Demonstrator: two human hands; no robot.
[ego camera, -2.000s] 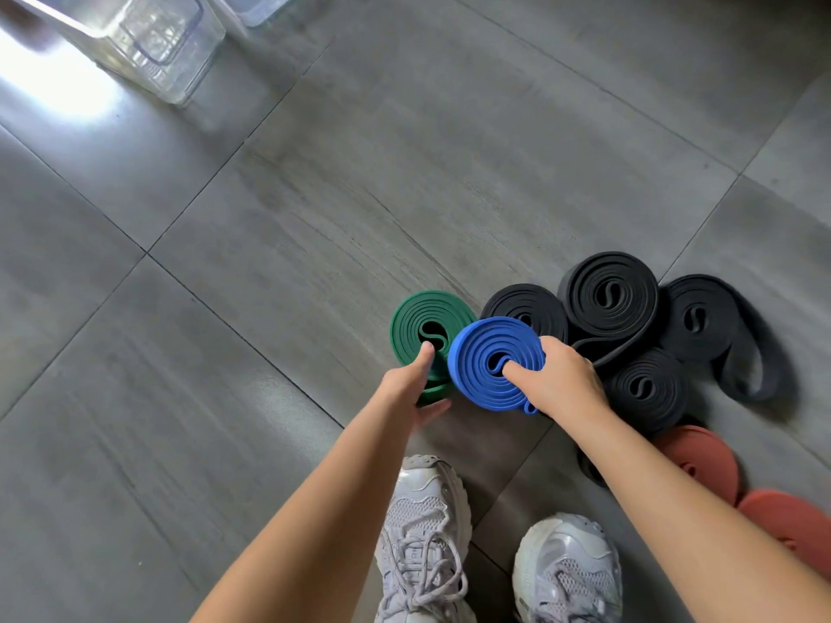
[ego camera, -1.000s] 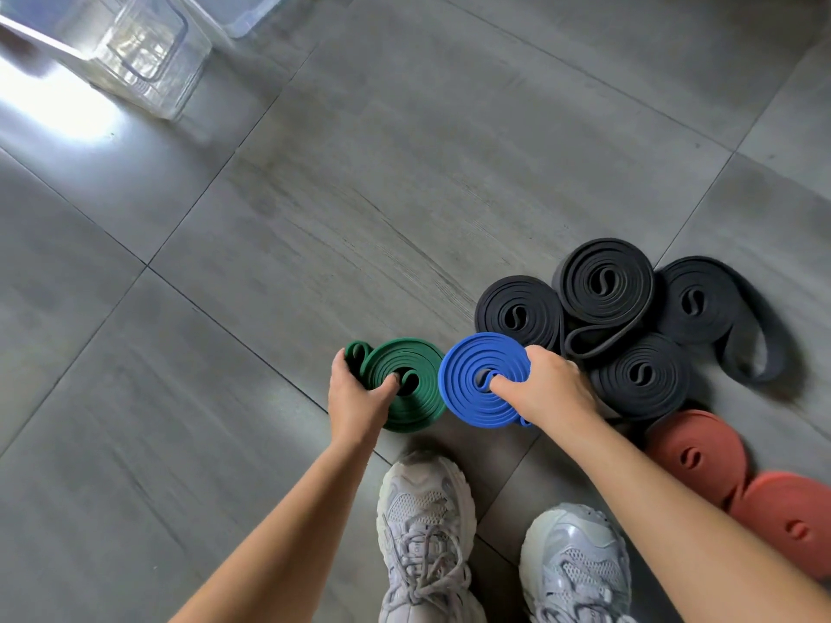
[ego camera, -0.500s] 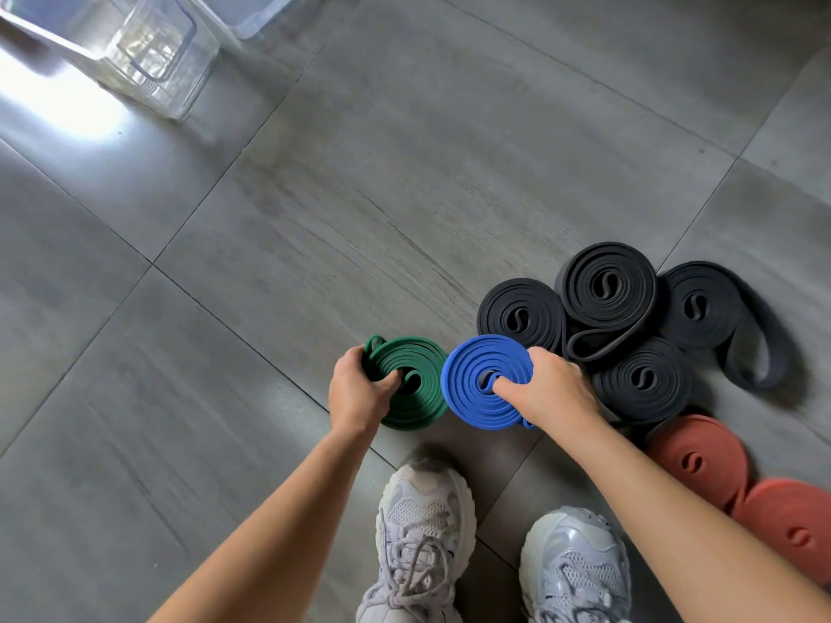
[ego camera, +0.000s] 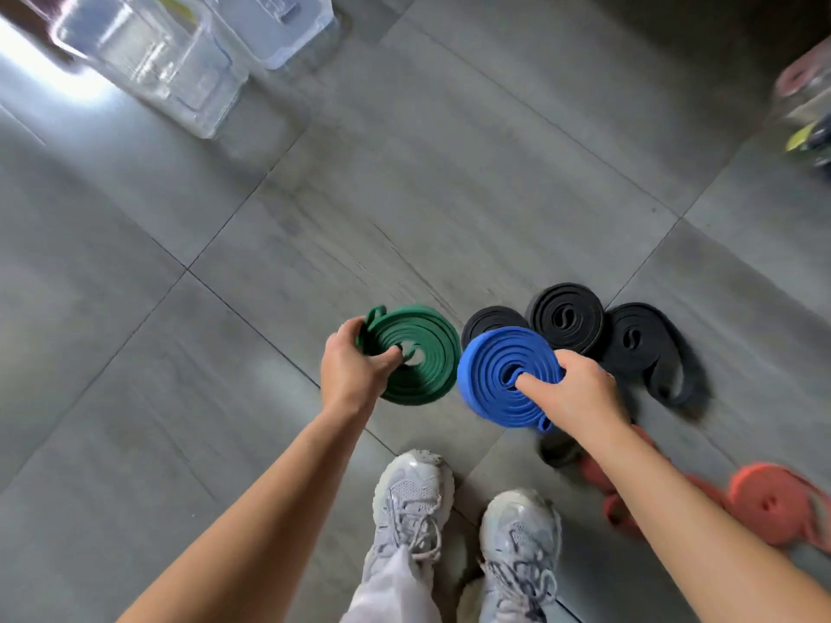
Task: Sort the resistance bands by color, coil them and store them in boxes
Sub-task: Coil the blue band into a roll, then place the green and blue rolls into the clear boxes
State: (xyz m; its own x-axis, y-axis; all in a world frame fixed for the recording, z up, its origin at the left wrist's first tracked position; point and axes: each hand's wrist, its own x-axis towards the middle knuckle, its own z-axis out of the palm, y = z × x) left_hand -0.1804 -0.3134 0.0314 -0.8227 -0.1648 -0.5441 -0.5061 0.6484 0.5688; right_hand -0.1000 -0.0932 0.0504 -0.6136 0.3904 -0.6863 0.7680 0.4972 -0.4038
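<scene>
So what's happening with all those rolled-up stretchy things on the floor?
A person is sorting coiled resistance bands. The left grip holds the green coil and the right grip holds the blue coil. Black coils and red coils lie on the floor to the right. The clear boxes stand farther off, ahead to the left.
</scene>
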